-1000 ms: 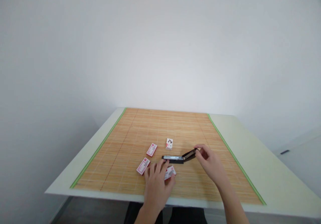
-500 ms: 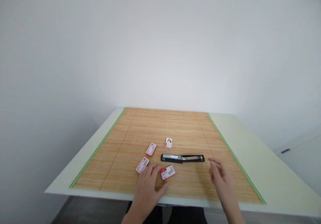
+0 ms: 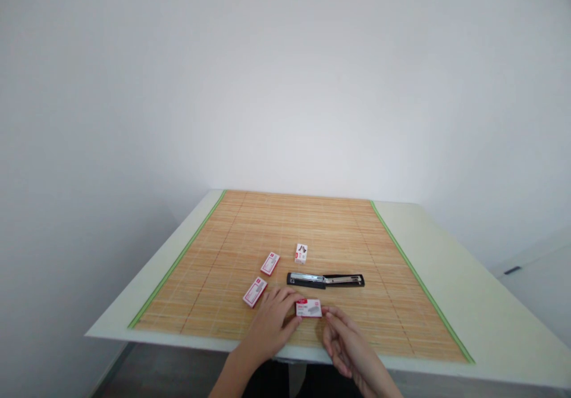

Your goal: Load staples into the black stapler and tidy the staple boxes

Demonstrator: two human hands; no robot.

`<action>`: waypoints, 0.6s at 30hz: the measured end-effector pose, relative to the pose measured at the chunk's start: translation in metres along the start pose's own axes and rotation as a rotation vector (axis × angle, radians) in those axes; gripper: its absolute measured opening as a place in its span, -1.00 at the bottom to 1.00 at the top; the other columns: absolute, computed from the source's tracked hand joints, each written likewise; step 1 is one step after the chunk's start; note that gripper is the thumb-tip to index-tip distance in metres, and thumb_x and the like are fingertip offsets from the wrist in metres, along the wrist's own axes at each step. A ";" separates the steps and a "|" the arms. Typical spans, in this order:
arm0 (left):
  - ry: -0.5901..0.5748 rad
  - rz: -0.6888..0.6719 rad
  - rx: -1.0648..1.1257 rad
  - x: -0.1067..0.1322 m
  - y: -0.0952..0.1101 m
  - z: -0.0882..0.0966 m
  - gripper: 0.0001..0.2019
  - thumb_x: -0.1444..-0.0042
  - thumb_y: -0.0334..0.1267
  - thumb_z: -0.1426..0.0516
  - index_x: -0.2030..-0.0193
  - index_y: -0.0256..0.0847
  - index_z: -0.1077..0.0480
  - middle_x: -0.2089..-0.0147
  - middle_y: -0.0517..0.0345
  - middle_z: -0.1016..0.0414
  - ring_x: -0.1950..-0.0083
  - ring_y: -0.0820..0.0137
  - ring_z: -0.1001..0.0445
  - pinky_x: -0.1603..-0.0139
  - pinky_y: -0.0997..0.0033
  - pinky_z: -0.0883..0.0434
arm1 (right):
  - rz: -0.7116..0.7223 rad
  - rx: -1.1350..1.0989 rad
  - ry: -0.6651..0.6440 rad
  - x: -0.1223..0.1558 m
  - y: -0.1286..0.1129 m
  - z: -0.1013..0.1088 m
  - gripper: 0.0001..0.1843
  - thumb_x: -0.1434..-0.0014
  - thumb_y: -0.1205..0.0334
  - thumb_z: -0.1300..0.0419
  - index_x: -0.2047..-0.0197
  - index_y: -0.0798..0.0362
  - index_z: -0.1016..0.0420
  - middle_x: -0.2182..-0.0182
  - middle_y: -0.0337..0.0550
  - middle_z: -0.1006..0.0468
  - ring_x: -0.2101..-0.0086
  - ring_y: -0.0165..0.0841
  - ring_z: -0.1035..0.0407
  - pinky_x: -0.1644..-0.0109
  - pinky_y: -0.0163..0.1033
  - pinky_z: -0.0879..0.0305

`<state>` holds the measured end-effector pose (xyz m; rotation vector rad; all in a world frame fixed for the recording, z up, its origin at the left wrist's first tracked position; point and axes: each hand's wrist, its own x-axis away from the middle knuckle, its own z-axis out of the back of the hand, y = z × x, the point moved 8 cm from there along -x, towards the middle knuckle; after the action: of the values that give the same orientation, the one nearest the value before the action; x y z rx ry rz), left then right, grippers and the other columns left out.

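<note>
A small red-and-white box of staples (image 3: 308, 308) lies level near the front of the bamboo mat, between my two hands. My left hand (image 3: 273, 319) has its thumb and fingers round the left end of this box. At the right end, the thumb and forefinger of my right hand (image 3: 345, 337) pinch the box's edge, and the other fingers are curled in. Just beyond the box is a black stapler (image 3: 325, 281), opened out flat, its metal staple channel showing on the left half.
Two more red-and-white boxes, a nearer one (image 3: 255, 292) and a farther one (image 3: 270, 263), rest to the left. A small white box (image 3: 301, 253) with a dark picture stands behind the stapler. The bamboo mat (image 3: 312, 219) has green edges and covers much of the white table (image 3: 446, 255).
My right hand has come left from beside the stapler to the staple box. My left hand has moved slightly right and taken the box's left end. The box has turned straighter and shifted right.
</note>
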<state>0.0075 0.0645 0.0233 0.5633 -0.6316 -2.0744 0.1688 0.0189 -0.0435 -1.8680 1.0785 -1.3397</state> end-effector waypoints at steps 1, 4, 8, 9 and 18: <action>0.000 -0.003 0.009 -0.001 0.001 0.000 -0.66 -0.31 -0.25 -0.16 -0.21 0.07 -0.43 -0.19 0.12 -0.48 -0.19 0.16 -0.39 -0.21 0.12 -0.33 | -0.008 -0.014 -0.009 0.002 -0.003 -0.003 -0.21 -0.04 -0.44 -0.29 -0.06 0.02 -0.30 0.69 -0.45 -0.38 0.83 -0.58 0.03 0.77 -0.48 0.23; -0.003 -0.009 0.023 -0.002 0.004 -0.001 -0.65 -0.31 -0.23 -0.17 -0.21 0.09 -0.43 -0.18 0.13 -0.49 -0.18 0.16 -0.40 -0.20 0.13 -0.33 | -0.039 -0.027 -0.046 0.008 -0.010 -0.009 -0.37 -0.15 -0.35 -0.26 0.02 0.02 -0.33 0.68 -0.43 -0.38 0.80 -0.59 0.05 0.75 -0.48 0.25; 0.008 -0.002 0.014 -0.002 0.002 -0.004 -0.63 -0.30 -0.23 -0.20 -0.22 0.13 -0.42 -0.19 0.17 -0.49 -0.20 0.18 -0.40 -0.22 0.15 -0.33 | -0.041 0.101 -0.016 0.005 -0.013 0.010 -0.37 -0.19 -0.36 -0.21 0.01 0.04 -0.35 0.67 -0.42 -0.38 0.80 -0.59 0.08 0.74 -0.45 0.30; 0.013 -0.001 0.013 -0.002 0.001 -0.004 -0.61 -0.30 -0.22 -0.21 -0.24 0.14 -0.41 -0.20 0.17 -0.48 -0.21 0.18 -0.40 -0.23 0.15 -0.33 | -0.021 0.178 0.024 0.002 -0.014 0.020 -0.34 -0.20 -0.39 -0.18 -0.03 0.04 -0.35 0.68 -0.42 -0.37 0.81 -0.57 0.09 0.73 -0.43 0.31; 0.110 0.050 -0.017 0.006 -0.021 0.003 -0.68 -0.21 -0.17 -0.31 -0.09 0.01 -0.46 -0.10 0.11 -0.47 -0.16 0.16 -0.42 -0.20 0.15 -0.37 | 0.392 1.088 0.083 -0.003 -0.061 0.012 -0.44 -0.20 0.10 -0.30 -0.28 -0.17 -0.50 0.50 -0.32 -0.49 0.45 -0.30 -0.37 0.35 -0.26 -0.13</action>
<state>-0.0100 0.0708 0.0117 0.6409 -0.5585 -1.9852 0.1965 0.0517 0.0013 -0.7624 0.4977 -1.3490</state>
